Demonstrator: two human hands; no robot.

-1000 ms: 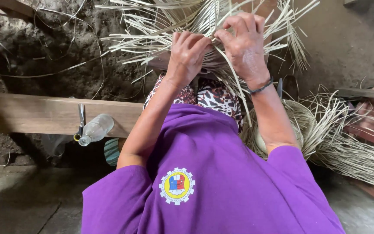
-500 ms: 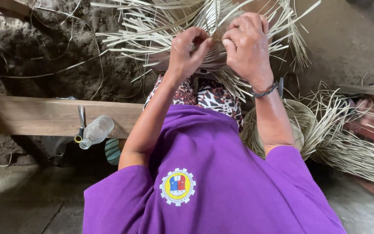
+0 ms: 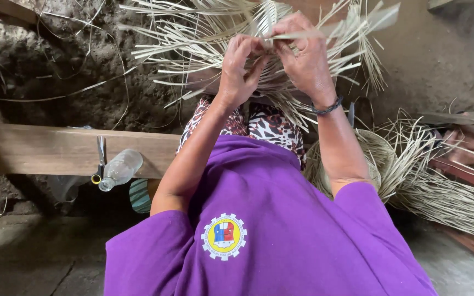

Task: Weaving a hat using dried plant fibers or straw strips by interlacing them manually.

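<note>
Left hand [image 3: 238, 70] and right hand [image 3: 303, 57], each grip pinched on pale straw strips [image 3: 204, 38]; loose ends fanning outward from both grips.

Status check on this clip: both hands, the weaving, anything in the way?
Left hand and right hand both pinching pale straw strips of the woven piece. Loose ends fan out around the fingers. Plastic bottle lies apart on the wooden bench.

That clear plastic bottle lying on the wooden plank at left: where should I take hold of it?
Grip the clear plastic bottle across its wider body, coming from above. It lies on its side on the wooden plank with its neck toward the lower left, beside the scissors. The body's far end is the freest part.
</note>
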